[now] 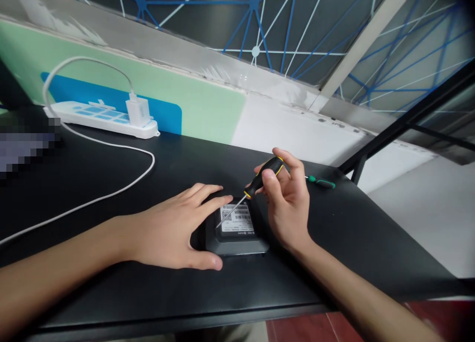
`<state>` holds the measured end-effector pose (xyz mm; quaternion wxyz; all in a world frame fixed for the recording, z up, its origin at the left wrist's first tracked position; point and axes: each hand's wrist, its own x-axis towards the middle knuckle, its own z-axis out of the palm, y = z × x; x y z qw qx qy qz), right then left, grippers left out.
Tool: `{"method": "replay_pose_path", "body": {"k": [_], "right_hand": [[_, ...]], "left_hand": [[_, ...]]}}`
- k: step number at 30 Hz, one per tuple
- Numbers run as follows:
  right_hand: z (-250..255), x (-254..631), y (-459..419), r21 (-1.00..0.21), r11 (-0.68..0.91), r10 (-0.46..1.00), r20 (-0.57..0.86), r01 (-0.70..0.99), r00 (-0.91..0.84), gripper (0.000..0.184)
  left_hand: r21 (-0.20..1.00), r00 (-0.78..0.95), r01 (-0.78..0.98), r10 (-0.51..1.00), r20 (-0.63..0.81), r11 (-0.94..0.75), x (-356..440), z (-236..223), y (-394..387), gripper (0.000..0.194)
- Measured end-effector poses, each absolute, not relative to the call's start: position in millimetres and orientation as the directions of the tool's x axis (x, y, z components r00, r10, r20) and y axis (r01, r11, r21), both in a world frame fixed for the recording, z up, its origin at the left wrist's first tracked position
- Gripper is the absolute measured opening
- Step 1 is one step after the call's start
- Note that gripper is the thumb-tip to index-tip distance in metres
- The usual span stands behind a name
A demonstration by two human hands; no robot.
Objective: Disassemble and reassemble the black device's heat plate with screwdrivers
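A small black electronic device [237, 247] with a white printed label [237, 219] lies on the dark table. My left hand [174, 228] grips its left side, thumb by the near edge and fingers stretched across to the far edge. In my right hand [291, 203] is a screwdriver [264, 177] with a black and yellow handle, tilted down to the left. Its thin metal shaft crosses over the label, and the tip is at the left border of the device. Whether a screw sits under the tip I cannot tell.
A second screwdriver with a green and black handle [322, 182] lies beyond my right hand. At the back left stands a white power strip [111, 125] with a charger [138, 110] plugged in. Its white cable [122, 187] loops across the table's left side. A black frame [393, 119] rises at right.
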<state>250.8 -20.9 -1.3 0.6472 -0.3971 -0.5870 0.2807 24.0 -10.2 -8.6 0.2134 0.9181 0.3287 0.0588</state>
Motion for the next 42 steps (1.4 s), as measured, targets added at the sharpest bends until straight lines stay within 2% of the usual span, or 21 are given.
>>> {"method": "replay_pose_path", "body": {"k": [6,13,21,28,33,42], "right_hand": [[1.5,257.1,-27.2,-0.792,0.582,0.778,0.608,0.185,0.16,0.034],[2.1,258.9,-28.8,-0.752,0.635,0.739,0.658,0.177,0.145,0.033],[8.3,261.3,-38.7,-0.854,0.513,0.852,0.519,0.088,0.064,0.039],[13.8,262.4,-36.2,-0.829,0.519,0.83,0.546,0.208,0.109,0.03],[16.4,264.8,-36.4,-0.87,0.463,0.869,0.483,0.167,0.107,0.027],[16.5,267.2,-33.9,-0.848,0.488,0.846,0.518,0.205,0.129,0.023]], "left_hand": [[0.443,0.776,0.579,0.63,-0.041,-0.684,25.6,-6.7,-13.1,0.102],[0.434,0.776,0.575,0.631,-0.019,-0.694,24.2,-7.2,-14.5,0.098],[0.439,0.77,0.574,0.638,-0.002,-0.692,25.6,-7.4,-15.7,0.096],[0.412,0.791,0.549,0.611,0.024,-0.727,24.4,-6.5,-16.9,0.097],[0.406,0.793,0.553,0.61,0.014,-0.728,24.6,-6.5,-16.6,0.098],[0.394,0.791,0.562,0.612,0.001,-0.727,26.6,-2.3,-18.0,0.099]]}}
